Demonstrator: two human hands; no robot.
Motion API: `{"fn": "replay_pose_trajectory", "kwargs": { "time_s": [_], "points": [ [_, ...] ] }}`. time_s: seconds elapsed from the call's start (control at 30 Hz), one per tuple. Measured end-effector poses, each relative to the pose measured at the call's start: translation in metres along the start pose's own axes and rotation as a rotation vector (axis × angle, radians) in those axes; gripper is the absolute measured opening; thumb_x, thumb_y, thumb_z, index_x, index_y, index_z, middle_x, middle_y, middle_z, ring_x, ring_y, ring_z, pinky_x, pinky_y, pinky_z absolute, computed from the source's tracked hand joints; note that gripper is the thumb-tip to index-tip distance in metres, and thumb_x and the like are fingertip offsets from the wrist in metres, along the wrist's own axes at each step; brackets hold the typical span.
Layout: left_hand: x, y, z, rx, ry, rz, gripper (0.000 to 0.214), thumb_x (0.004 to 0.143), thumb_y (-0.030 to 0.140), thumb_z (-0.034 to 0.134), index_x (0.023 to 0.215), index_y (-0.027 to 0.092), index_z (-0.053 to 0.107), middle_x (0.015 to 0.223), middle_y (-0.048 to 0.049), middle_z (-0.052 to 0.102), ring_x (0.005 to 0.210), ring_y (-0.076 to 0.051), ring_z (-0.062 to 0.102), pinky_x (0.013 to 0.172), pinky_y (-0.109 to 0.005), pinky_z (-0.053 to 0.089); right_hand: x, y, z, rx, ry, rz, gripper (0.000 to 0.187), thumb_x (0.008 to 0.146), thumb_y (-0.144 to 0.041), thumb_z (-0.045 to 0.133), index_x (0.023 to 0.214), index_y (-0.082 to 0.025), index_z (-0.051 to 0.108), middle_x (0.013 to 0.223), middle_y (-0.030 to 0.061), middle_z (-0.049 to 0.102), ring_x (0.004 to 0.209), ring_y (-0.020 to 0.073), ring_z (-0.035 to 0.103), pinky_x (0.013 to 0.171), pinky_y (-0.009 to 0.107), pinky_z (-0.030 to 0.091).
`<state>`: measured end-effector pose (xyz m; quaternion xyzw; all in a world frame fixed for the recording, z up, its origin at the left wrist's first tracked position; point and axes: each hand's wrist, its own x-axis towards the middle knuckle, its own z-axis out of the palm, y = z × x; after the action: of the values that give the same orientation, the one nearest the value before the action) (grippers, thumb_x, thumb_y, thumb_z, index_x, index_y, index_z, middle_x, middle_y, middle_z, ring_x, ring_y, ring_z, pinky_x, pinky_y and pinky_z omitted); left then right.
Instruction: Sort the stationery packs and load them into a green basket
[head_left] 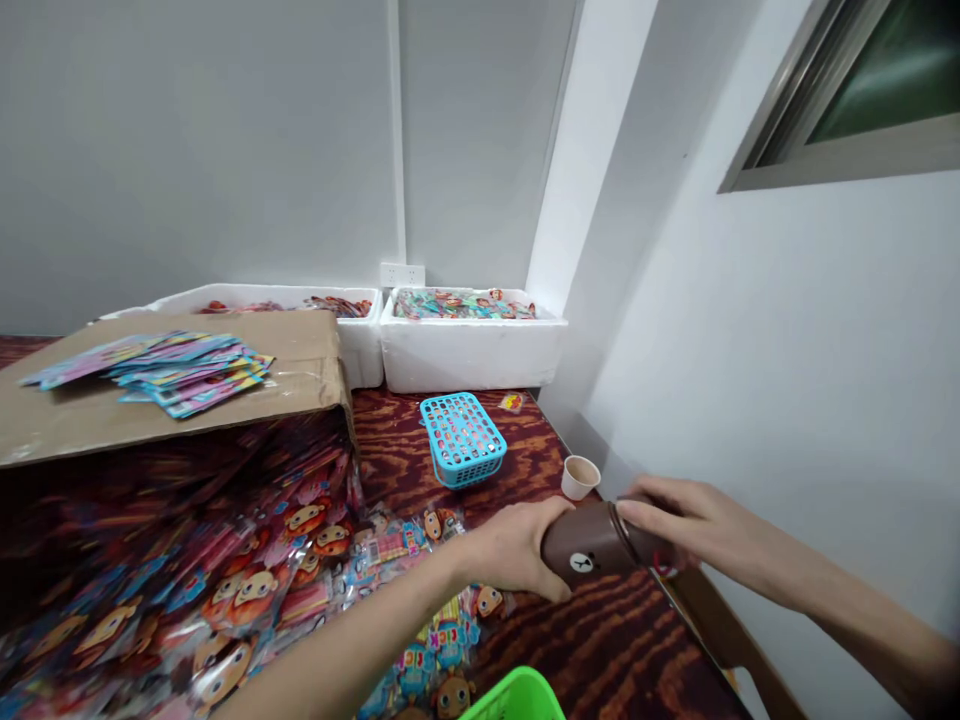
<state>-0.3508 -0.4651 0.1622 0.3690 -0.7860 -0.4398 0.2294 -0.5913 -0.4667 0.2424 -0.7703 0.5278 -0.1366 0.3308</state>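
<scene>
A brown thermos bottle [581, 545] with a bear face printed on its side lies nearly level between my two hands. My left hand [521, 550] is wrapped round its base end. At the other end, my right hand [679, 515] is closed on the bottle's brown lid [649, 535], where a bit of red shows below the fingers. A seam is visible between lid and body. Just behind the bottle stands a small paper cup [580, 477].
To the left, a cardboard box [300, 350] spills many snack packets [247, 590], with printed cards [187, 365] on its flap. A blue lidded basket [463, 435] sits mid-table; a green basket [517, 695] is at the front. White foam boxes [472, 355] line the back wall.
</scene>
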Motion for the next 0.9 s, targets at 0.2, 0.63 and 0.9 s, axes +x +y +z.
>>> {"fn": "replay_pose_trajectory", "kwargs": {
  "time_s": [0.2,0.63,0.9],
  "points": [
    [0.011,-0.031,-0.010,-0.392,-0.157,-0.030,0.067,0.055,0.028,0.087,0.117,0.019,0.061,0.100,0.0021,0.060,0.090,-0.017,0.055,0.079,-0.026,0.045,-0.022,0.041,-0.040,0.242,0.143,-0.074,0.050,0.077,-0.048,0.076,0.122,-0.032,0.062,0.111,0.0043,0.068,0.101,0.0252,0.062,0.082,0.030,0.053],
    [0.084,-0.062,-0.025,0.011,0.081,-0.264,0.062,0.057,0.025,0.077,0.115,0.018,0.058,0.099,-0.0024,0.066,0.091,-0.024,0.062,0.075,-0.030,0.049,-0.025,0.139,0.125,1.548,0.131,0.380,0.034,0.079,-0.043,0.079,0.099,-0.017,0.073,0.091,0.0075,0.076,0.079,0.0219,0.070,0.067,0.030,0.056],
    [0.120,-0.050,-0.034,0.249,-0.048,-0.369,0.057,0.056,0.028,0.075,0.111,0.020,0.060,0.104,-0.0013,0.070,0.097,-0.026,0.065,0.079,-0.030,0.051,-0.043,0.158,0.171,1.791,0.286,0.333,0.035,0.081,-0.044,0.077,0.094,-0.012,0.076,0.091,0.0098,0.076,0.080,0.0229,0.070,0.075,0.035,0.056]
  ]
}}
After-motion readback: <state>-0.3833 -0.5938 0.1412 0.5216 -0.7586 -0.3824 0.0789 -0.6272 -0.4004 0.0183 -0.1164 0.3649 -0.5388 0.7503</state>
